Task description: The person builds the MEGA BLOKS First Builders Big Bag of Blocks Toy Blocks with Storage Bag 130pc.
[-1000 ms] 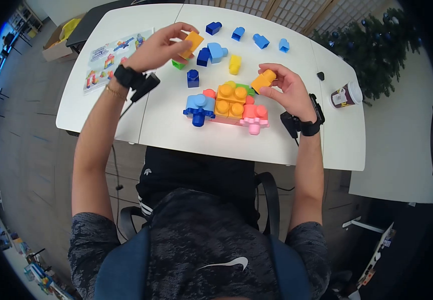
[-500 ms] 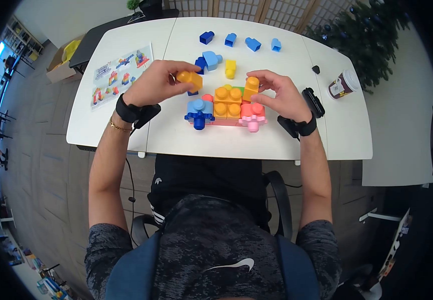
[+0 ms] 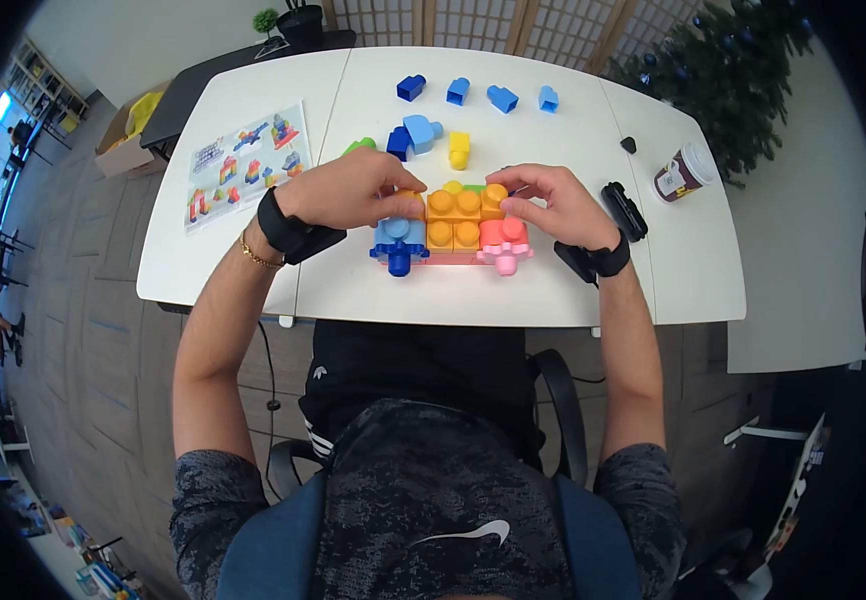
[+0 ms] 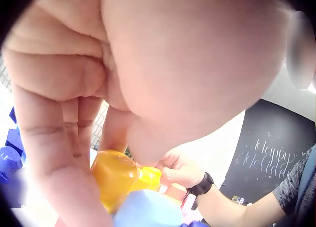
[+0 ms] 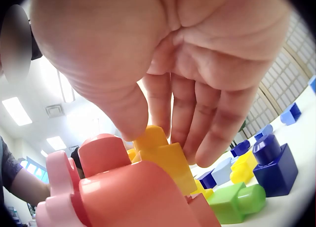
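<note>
A toy-block build [image 3: 453, 236] stands near the table's front edge, with orange blocks in its middle, a light blue block [image 3: 399, 232] on the left and a coral block [image 5: 131, 192] on the right. My left hand [image 3: 353, 190] pinches an orange block [image 4: 116, 177] behind the light blue one, low against the build. On the other side, thumb and fingers of my right hand [image 3: 561, 207] hold a second orange block [image 5: 170, 163] just behind the coral block. A green block [image 5: 233, 202] shows low at the build's far side.
Several blue blocks [image 3: 503, 98] lie in a row at the back. Closer in are a yellow block [image 3: 459, 150] and a light blue block [image 3: 421, 133]. A picture sheet [image 3: 243, 165] lies left; a paper cup [image 3: 681, 172] and a black device [image 3: 624, 210] are right.
Both hands have come down and inward, bringing their orange blocks from above the table to opposite sides of the build. The head view has shifted slightly.
</note>
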The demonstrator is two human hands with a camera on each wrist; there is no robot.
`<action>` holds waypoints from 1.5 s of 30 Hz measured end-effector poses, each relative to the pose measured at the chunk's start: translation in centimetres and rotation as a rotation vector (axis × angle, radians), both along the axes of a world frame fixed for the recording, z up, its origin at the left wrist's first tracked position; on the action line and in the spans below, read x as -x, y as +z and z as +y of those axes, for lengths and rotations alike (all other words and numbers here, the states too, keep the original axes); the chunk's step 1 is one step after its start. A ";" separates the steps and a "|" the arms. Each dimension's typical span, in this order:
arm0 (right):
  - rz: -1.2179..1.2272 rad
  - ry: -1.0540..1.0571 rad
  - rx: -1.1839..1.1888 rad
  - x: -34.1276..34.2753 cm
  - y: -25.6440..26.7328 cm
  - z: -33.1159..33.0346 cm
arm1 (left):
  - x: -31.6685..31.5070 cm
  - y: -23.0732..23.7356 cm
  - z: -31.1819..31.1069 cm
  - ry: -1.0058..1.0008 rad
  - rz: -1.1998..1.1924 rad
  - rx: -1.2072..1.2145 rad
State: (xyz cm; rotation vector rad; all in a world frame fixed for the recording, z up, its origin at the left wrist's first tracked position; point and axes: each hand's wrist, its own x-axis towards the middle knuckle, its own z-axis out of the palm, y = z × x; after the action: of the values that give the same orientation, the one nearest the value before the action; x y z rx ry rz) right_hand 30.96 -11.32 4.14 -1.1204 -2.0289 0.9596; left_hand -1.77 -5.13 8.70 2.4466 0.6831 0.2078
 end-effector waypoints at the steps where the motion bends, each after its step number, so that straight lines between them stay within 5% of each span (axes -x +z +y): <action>1: -0.002 0.015 -0.004 0.0 0.1 0.0 | 0.0 -0.3 0.0 0.041 -0.015 0.097; 9: -0.008 0.127 0.162 -0.3 0.3 1.2 | -0.9 -1.0 1.8 0.110 0.145 0.313; 12: 0.031 0.149 0.189 -0.5 0.2 1.9 | -0.8 -2.9 3.6 -0.013 0.080 0.198; 16: -0.098 -0.038 0.029 -0.3 -0.5 5.6 | -2.3 -3.9 5.8 0.126 -0.144 0.452; 18: -0.201 -0.066 -0.051 0.1 -1.1 8.0 | -3.4 -5.8 7.7 -0.104 -0.147 -0.163; 20: -0.363 -0.014 -0.415 0.5 -2.8 10.3 | -5.0 -5.3 7.4 -0.103 -0.011 -0.241; 22: -0.376 -0.028 -0.429 1.4 -4.0 11.5 | -6.0 -5.4 7.4 -0.193 0.102 -0.379; 25: -0.627 0.071 -0.248 3.2 -3.1 12.0 | -7.0 -5.7 7.5 -0.249 0.157 -0.355; 34: -0.682 -0.045 -0.248 2.9 -4.0 11.3 | -6.3 -9.1 8.0 -0.346 0.159 -0.394; 39: -0.806 -0.161 -0.210 1.7 -3.5 10.2 | -4.8 -7.6 7.3 -0.195 0.135 -0.241; 45: -0.844 -0.222 -0.144 0.1 -2.9 8.8 | -2.8 -5.6 7.1 -0.093 0.162 -0.332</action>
State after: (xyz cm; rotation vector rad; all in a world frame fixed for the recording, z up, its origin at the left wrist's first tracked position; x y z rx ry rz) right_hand 30.82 -2.52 1.24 -1.8218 -2.4614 0.2100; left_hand 0.98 2.02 3.06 2.8309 0.6436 0.0918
